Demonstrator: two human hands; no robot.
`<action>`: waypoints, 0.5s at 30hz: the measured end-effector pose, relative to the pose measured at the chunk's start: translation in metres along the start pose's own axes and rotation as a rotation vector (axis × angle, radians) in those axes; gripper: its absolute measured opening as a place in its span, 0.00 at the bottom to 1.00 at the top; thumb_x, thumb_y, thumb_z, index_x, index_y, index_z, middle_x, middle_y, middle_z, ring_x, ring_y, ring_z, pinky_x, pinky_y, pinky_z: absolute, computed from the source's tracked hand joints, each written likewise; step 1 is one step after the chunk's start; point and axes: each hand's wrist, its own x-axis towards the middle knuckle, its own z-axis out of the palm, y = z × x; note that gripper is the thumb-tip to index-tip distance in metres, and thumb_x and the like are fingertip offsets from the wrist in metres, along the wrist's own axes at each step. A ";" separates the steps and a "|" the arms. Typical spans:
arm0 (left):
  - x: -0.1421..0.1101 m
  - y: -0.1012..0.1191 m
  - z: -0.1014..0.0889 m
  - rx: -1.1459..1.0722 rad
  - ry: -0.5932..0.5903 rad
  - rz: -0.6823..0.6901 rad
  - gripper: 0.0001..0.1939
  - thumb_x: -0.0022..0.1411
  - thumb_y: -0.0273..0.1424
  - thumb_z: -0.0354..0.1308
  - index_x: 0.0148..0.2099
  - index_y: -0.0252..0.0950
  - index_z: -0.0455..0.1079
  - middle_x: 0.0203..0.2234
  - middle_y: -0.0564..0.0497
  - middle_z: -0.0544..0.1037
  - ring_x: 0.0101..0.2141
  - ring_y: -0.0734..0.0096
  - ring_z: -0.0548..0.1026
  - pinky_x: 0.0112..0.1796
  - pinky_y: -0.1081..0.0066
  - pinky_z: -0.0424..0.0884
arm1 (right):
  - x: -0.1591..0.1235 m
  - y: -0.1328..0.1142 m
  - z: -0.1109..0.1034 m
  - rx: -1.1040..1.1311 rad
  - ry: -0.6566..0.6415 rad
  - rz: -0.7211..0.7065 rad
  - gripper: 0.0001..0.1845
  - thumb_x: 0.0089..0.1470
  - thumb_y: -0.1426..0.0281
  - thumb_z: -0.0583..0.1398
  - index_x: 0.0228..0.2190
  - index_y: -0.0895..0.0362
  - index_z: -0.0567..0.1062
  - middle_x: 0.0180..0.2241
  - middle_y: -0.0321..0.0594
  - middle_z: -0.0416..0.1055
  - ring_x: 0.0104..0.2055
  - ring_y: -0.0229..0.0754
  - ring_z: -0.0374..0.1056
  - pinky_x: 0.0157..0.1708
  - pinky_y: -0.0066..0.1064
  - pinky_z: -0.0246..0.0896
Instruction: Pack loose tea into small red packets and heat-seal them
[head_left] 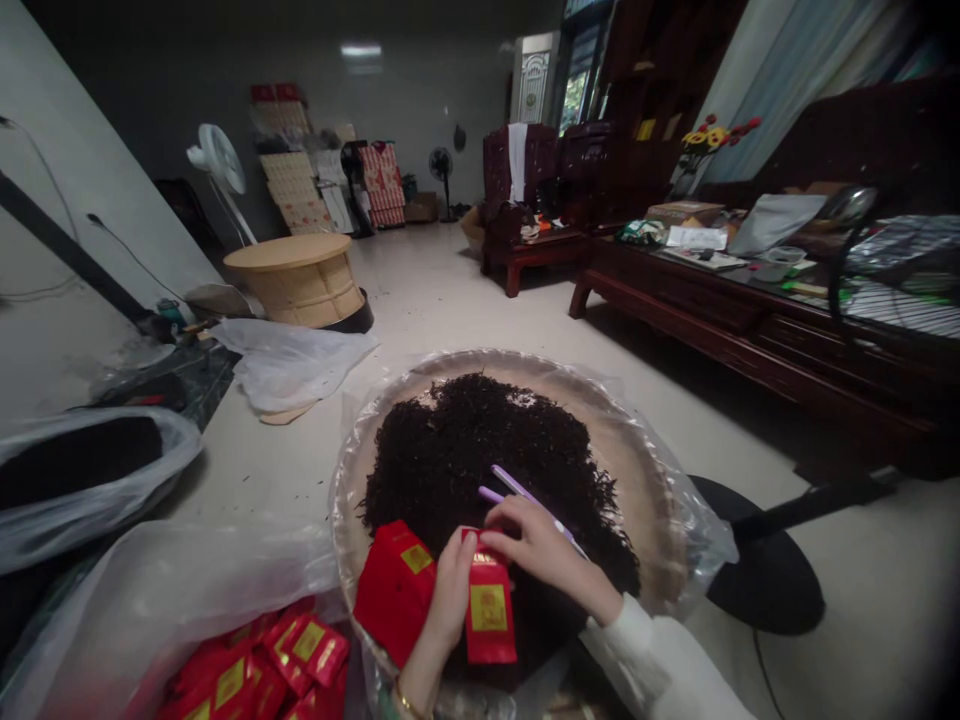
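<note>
My left hand [450,590] grips a small red packet [491,610] with a gold square label, held upright over the near side of a round tray [664,540]. At the packet's top edge, the fingers of my right hand [536,545] pinch closed. A purple and white tool with two long arms [517,482] shows just behind the right hand; whether that hand also holds it, I cannot tell. Dark loose tea leaves [480,430] are heaped across the tray. Left of my left hand, more red packets [390,580] lie on the tray's rim.
At lower left, a clear plastic bag [247,555] holds several filled-looking red packets [262,670]. Beyond it sits another bag [176,450] with dark contents. A black round stand base [772,570] is right of the tray. A low wooden table [720,330] stands further right.
</note>
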 end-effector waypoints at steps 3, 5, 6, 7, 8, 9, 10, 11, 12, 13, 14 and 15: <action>0.003 0.000 -0.004 0.106 -0.005 0.090 0.22 0.48 0.50 0.64 0.29 0.36 0.65 0.19 0.58 0.69 0.21 0.76 0.67 0.23 0.77 0.61 | -0.005 -0.008 0.006 0.079 -0.057 0.062 0.11 0.54 0.67 0.62 0.23 0.58 0.75 0.25 0.39 0.72 0.29 0.42 0.68 0.29 0.30 0.59; 0.003 0.001 -0.006 0.182 -0.004 0.117 0.22 0.48 0.50 0.63 0.28 0.35 0.66 0.18 0.58 0.67 0.21 0.76 0.64 0.23 0.76 0.59 | -0.007 -0.009 0.007 0.105 -0.078 0.077 0.11 0.54 0.69 0.61 0.22 0.58 0.75 0.24 0.39 0.72 0.28 0.41 0.68 0.28 0.29 0.57; 0.003 0.001 -0.007 0.222 0.010 0.144 0.22 0.49 0.50 0.63 0.27 0.35 0.66 0.18 0.57 0.67 0.21 0.75 0.64 0.24 0.76 0.59 | -0.008 -0.010 0.006 0.111 -0.093 0.073 0.11 0.54 0.69 0.61 0.22 0.58 0.75 0.24 0.39 0.72 0.28 0.41 0.68 0.28 0.29 0.58; 0.003 0.001 -0.008 0.260 0.033 0.179 0.22 0.50 0.50 0.62 0.25 0.35 0.66 0.18 0.57 0.67 0.22 0.75 0.63 0.24 0.76 0.59 | -0.009 -0.010 0.005 0.118 -0.105 0.070 0.11 0.55 0.70 0.60 0.22 0.58 0.75 0.25 0.39 0.72 0.29 0.41 0.68 0.29 0.29 0.58; 0.002 0.001 -0.009 0.293 0.059 0.215 0.22 0.51 0.50 0.61 0.24 0.35 0.66 0.19 0.56 0.66 0.23 0.74 0.63 0.25 0.75 0.59 | -0.009 -0.010 0.004 0.129 -0.115 0.068 0.11 0.55 0.70 0.59 0.23 0.58 0.75 0.25 0.39 0.73 0.29 0.41 0.68 0.30 0.29 0.59; 0.002 0.001 -0.008 0.319 0.085 0.245 0.23 0.52 0.51 0.59 0.23 0.36 0.65 0.18 0.56 0.66 0.23 0.73 0.63 0.25 0.75 0.59 | -0.010 -0.011 0.003 0.144 -0.123 0.066 0.11 0.55 0.69 0.59 0.24 0.57 0.76 0.26 0.40 0.74 0.30 0.42 0.69 0.31 0.30 0.60; 0.001 0.001 -0.008 0.340 0.110 0.267 0.23 0.53 0.51 0.58 0.22 0.36 0.64 0.18 0.56 0.65 0.24 0.73 0.62 0.26 0.75 0.59 | -0.011 -0.011 0.002 0.162 -0.131 0.063 0.11 0.56 0.69 0.58 0.25 0.57 0.76 0.27 0.41 0.74 0.31 0.42 0.69 0.32 0.31 0.61; 0.000 0.001 -0.007 0.355 0.134 0.283 0.24 0.54 0.52 0.57 0.22 0.37 0.63 0.18 0.56 0.64 0.24 0.73 0.62 0.26 0.75 0.59 | -0.011 -0.010 0.002 0.184 -0.138 0.060 0.10 0.56 0.69 0.57 0.26 0.57 0.77 0.28 0.42 0.75 0.31 0.43 0.70 0.33 0.32 0.62; 0.000 0.000 -0.006 0.364 0.157 0.294 0.25 0.54 0.53 0.56 0.21 0.37 0.61 0.18 0.56 0.64 0.23 0.73 0.62 0.26 0.74 0.59 | -0.012 -0.009 0.002 0.210 -0.146 0.064 0.10 0.55 0.69 0.57 0.27 0.57 0.77 0.29 0.42 0.75 0.32 0.44 0.70 0.33 0.32 0.63; 0.000 0.000 -0.006 0.369 0.175 0.300 0.25 0.54 0.54 0.56 0.21 0.38 0.61 0.18 0.56 0.63 0.23 0.73 0.62 0.26 0.74 0.60 | -0.012 -0.007 0.003 0.238 -0.154 0.075 0.10 0.55 0.68 0.57 0.28 0.57 0.78 0.29 0.43 0.76 0.32 0.44 0.70 0.33 0.33 0.63; 0.001 -0.001 -0.005 0.370 0.181 0.301 0.26 0.53 0.55 0.56 0.21 0.38 0.60 0.17 0.56 0.64 0.23 0.72 0.62 0.26 0.74 0.60 | -0.013 -0.004 0.003 0.266 -0.163 0.096 0.10 0.54 0.67 0.58 0.28 0.57 0.78 0.29 0.43 0.76 0.32 0.45 0.71 0.32 0.33 0.64; 0.002 -0.001 -0.006 0.368 0.174 0.297 0.26 0.53 0.55 0.56 0.21 0.38 0.60 0.17 0.56 0.65 0.23 0.72 0.63 0.27 0.74 0.61 | -0.013 -0.001 0.002 0.290 -0.167 0.122 0.11 0.54 0.65 0.59 0.28 0.57 0.78 0.28 0.43 0.76 0.31 0.45 0.71 0.31 0.34 0.64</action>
